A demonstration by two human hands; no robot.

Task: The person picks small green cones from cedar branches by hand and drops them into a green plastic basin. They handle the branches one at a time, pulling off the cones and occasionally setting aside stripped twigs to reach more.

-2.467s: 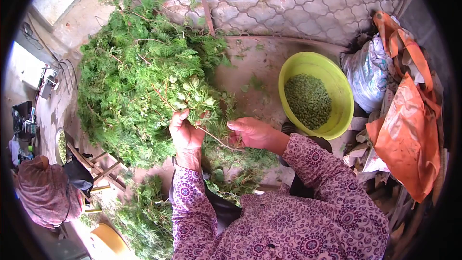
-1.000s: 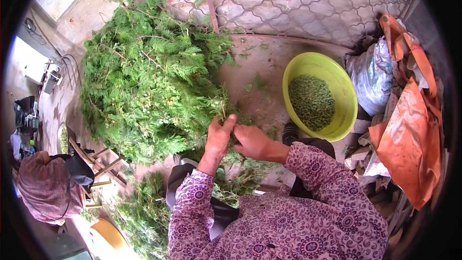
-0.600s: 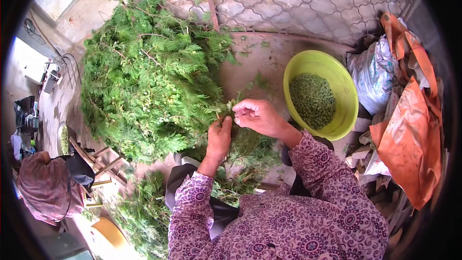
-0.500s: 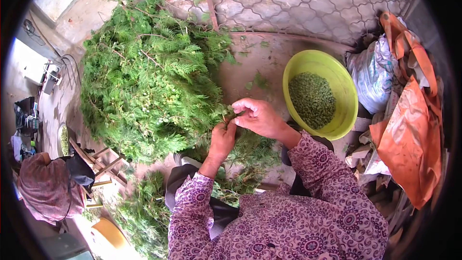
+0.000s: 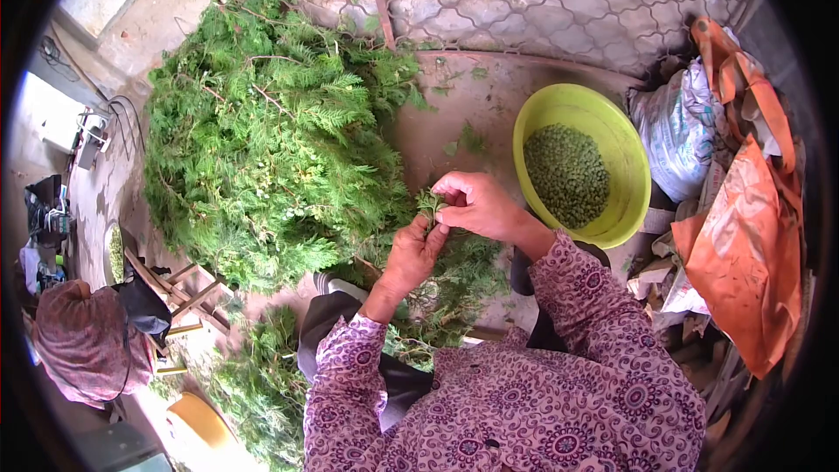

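My left hand (image 5: 411,255) has its fingers closed on a small green sprig (image 5: 429,204) at the edge of the big heap of leafy branches (image 5: 262,140). Thumb and fingers of my right hand (image 5: 476,205) are pinched together at the same sprig, touching the left fingertips; whether they hold a piece of it is too small to tell. To the right stands a yellow-green basin (image 5: 631,166) with many small green pieces (image 5: 566,177) inside.
More cut branches (image 5: 262,385) lie near my feet. A wire mesh (image 5: 542,0) runs behind. Right are a white sack (image 5: 677,131) and an orange bag (image 5: 743,253). At left, another person (image 5: 87,341) sits by a wooden stool (image 5: 197,297) and a yellow container (image 5: 199,419).
A leafy sprig now shows between my fingertips. My right hand has turned slightly and its fingers have closed in, while my left hand has shifted a little to the right.
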